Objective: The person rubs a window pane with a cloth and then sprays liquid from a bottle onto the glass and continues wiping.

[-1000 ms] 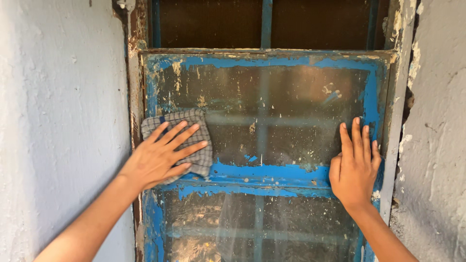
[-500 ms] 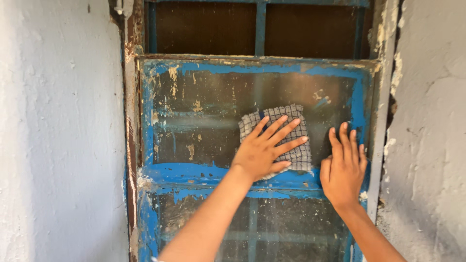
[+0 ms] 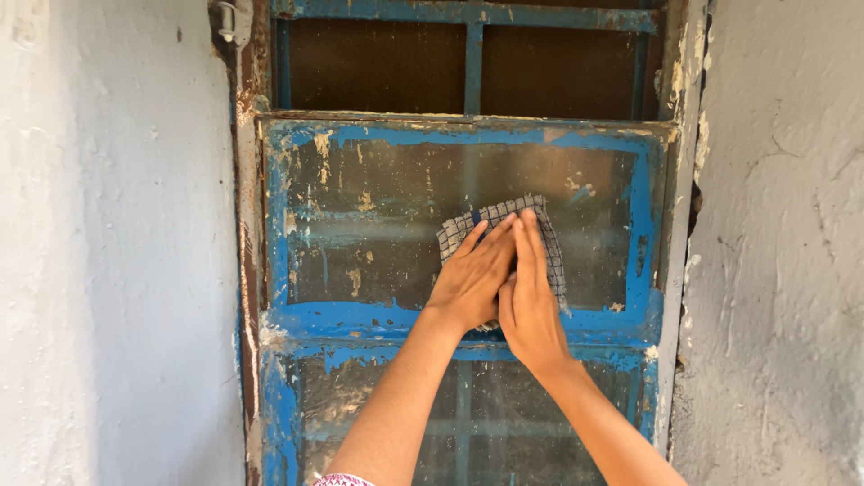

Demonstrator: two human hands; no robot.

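- The left hand lies flat with its fingers close together, palm pressing a checked grey cloth against the glass pane; nothing is pinched.
- The right hand lies just beside it at 3 o'clock, also flat, its fingers straight and together, overlapping the cloth's right half and touching the left hand's fingertips.
- The cloth shows only past the fingertips, at 12 o'clock of both hands, right of the pane's centre.
- Risk: both palms lean on one spot of old glass. Too hard a push could crack it or loosen it in the flaking blue window frame.
- Risk: the cloth is held by pressure alone. If either palm lifts, I judge it would slide down toward the blue crossbar at 6 o'clock.
- Risk: dried paint specks at 1 o'clock and crusted streaks at 10 o'clock look gritty; dragged under the cloth, they could scratch the glass.
- Risk: the rusty frame edge at 9 o'clock and the crumbling plaster wall at 3 o'clock could scrape a hand that sweeps wide.
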